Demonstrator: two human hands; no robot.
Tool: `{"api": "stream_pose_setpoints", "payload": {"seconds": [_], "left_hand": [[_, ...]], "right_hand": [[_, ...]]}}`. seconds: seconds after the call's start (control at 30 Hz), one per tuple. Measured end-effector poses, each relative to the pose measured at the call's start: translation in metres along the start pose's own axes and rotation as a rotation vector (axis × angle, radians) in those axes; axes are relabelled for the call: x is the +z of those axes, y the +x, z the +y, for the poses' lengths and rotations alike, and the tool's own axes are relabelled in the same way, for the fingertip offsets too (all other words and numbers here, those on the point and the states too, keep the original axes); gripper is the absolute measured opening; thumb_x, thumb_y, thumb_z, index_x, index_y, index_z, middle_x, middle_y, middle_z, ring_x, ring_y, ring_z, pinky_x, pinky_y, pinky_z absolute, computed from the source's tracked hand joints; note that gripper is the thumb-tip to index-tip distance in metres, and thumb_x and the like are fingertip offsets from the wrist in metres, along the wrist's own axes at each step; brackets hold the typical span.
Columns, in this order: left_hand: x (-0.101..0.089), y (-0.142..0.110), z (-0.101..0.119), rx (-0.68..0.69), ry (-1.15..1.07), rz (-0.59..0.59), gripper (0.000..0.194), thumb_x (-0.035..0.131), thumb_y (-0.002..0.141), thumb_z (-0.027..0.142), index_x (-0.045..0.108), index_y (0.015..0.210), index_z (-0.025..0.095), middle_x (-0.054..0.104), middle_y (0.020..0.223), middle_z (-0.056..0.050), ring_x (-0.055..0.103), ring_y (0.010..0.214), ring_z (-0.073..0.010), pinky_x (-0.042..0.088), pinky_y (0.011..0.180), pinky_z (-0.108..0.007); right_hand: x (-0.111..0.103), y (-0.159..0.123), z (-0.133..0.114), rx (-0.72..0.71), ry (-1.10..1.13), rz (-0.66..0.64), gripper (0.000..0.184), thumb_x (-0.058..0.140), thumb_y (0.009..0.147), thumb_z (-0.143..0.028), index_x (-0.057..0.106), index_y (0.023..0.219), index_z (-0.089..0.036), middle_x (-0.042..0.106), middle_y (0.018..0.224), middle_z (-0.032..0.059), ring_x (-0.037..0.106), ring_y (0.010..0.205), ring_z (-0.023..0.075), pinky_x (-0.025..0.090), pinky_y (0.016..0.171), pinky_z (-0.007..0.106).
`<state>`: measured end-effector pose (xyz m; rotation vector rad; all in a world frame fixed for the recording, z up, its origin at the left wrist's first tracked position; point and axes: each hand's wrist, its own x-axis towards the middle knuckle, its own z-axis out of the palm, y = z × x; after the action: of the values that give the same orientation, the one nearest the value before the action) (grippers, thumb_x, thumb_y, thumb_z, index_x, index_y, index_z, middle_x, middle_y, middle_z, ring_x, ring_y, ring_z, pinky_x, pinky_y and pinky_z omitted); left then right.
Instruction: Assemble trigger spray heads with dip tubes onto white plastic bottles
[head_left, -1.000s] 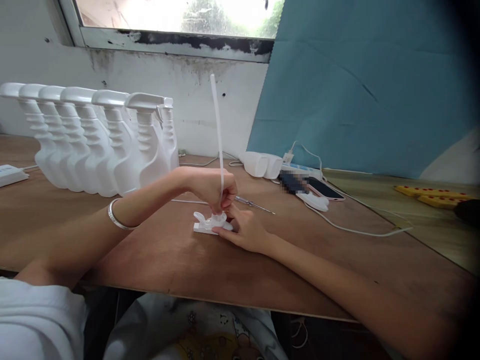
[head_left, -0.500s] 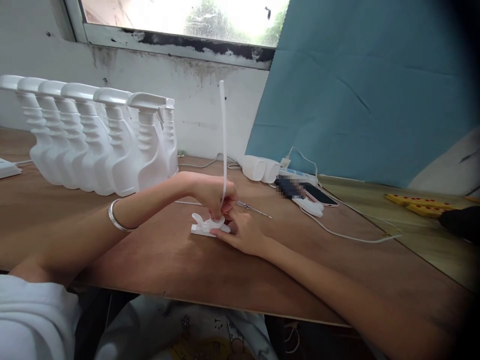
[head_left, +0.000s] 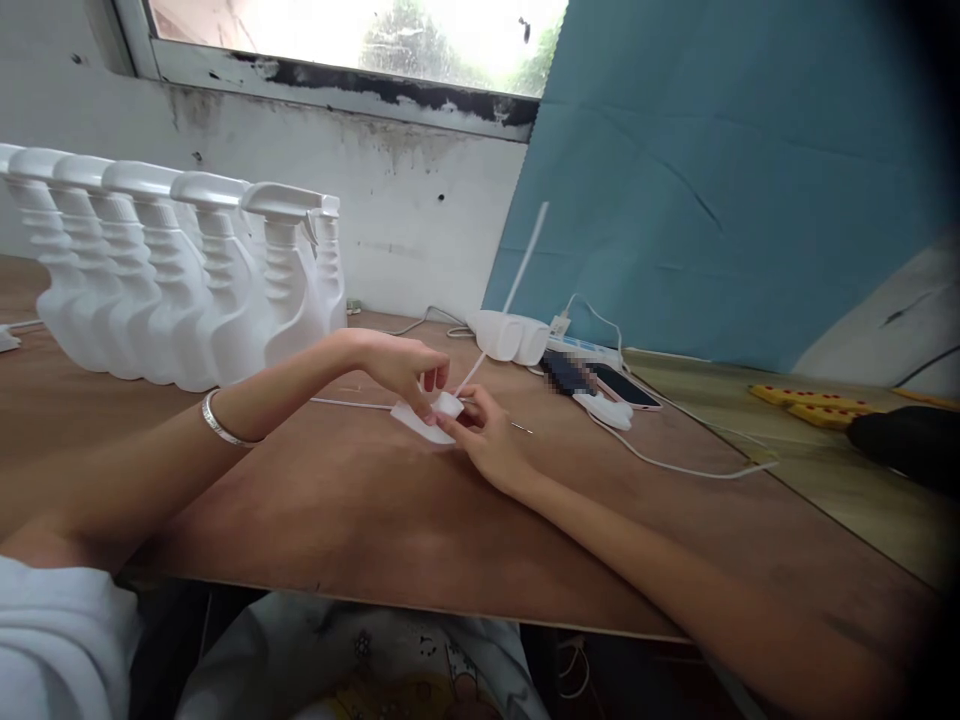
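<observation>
A white trigger spray head (head_left: 420,424) with a white collar lies low over the brown table, its long thin dip tube (head_left: 523,270) slanting up to the right. My right hand (head_left: 491,440) grips the collar end from the right, thumb in front and fingers behind. From the left, my left hand (head_left: 409,372), below a silver bangle, bends down over the spray head with thumb and fingertips at the collar. Its other fingers are curled. Behind my right hand the tip of a thin metal screwdriver (head_left: 523,429) shows; its handle is hidden.
At the left stand several white spray bottles (head_left: 217,290) in close rows. White bottles (head_left: 510,337) lie near the wall. Right of them are a phone (head_left: 622,385), a white plastic piece (head_left: 606,411), a power strip (head_left: 589,350) and a white cable (head_left: 675,467).
The spray head has been tilted, so its tube now leans right instead of standing upright. My left hand has shifted up and left, its fingers less tightly bunched.
</observation>
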<state>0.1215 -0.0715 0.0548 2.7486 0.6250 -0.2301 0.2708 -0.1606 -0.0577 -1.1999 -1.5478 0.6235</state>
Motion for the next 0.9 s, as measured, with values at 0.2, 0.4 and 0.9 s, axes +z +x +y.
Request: {"api": "stream_pose_setpoints", "payload": {"seconds": [0.2, 0.4, 0.9], "left_hand": [[0.009, 0.022, -0.030, 0.116, -0.070, -0.015, 0.026, 0.062, 0.068, 0.039, 0.065, 0.082, 0.017, 0.066, 0.070, 0.000, 0.059, 0.067, -0.0130, 0.035, 0.055, -0.017], [0.038, 0.046, -0.041, 0.203, -0.586, 0.236, 0.025, 0.071, 0.061, 0.033, 0.068, 0.076, 0.014, 0.066, 0.070, -0.002, 0.059, 0.067, -0.0148, 0.041, 0.060, -0.020], [0.089, 0.079, -0.064, 0.030, -1.102, 0.600, 0.043, 0.074, 0.054, 0.047, 0.060, 0.073, 0.012, 0.064, 0.064, -0.001, 0.058, 0.058, -0.0121, 0.044, 0.062, -0.023]], "right_hand": [[0.000, 0.008, 0.013, -0.024, 0.070, 0.245, 0.037, 0.067, 0.066, -0.043, 0.046, 0.087, -0.021, 0.059, 0.082, -0.0007, 0.055, 0.072, 0.0142, 0.043, 0.066, 0.027], [-0.009, 0.011, 0.012, -0.013, -0.032, 0.392, 0.038, 0.064, 0.068, -0.044, 0.048, 0.092, -0.019, 0.058, 0.088, 0.0031, 0.054, 0.080, 0.0164, 0.043, 0.075, 0.032], [-0.019, 0.015, 0.017, -0.040, -0.232, 0.377, 0.018, 0.055, 0.075, -0.033, 0.061, 0.066, -0.018, 0.043, 0.128, 0.0094, 0.039, 0.120, 0.0225, 0.028, 0.101, 0.039]]}}
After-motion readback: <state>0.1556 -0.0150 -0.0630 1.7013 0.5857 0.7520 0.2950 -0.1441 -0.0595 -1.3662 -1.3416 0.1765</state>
